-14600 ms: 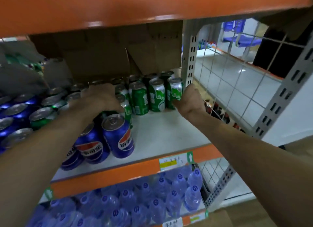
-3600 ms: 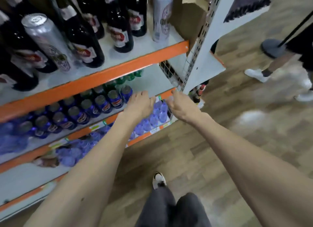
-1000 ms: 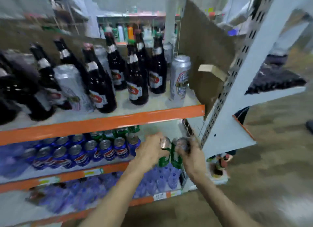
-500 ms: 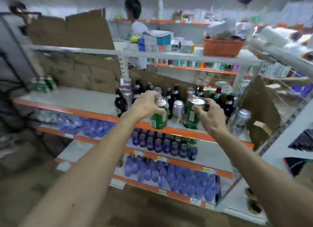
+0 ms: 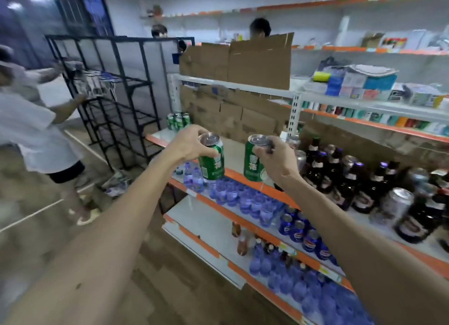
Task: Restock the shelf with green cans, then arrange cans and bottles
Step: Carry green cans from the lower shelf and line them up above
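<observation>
Swung left along the aisle since half a second ago, toward the bare end of the shelf. Grips one green can in the left hand, pinches a second green can at its top with the right hand, both held in the air before the orange edge. Likely mid-restock: three green cans already at the far corner, these two unplaced, dark bottles and silver cans seemingly unarranged. Beyond, cardboard backing, black rack, a person in white.

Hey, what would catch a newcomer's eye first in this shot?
Mid-frame, the left hand grips the left green can and the right hand holds the right green can by its top. To their right, dark glass bottles crowd the orange-edged shelf.
</observation>
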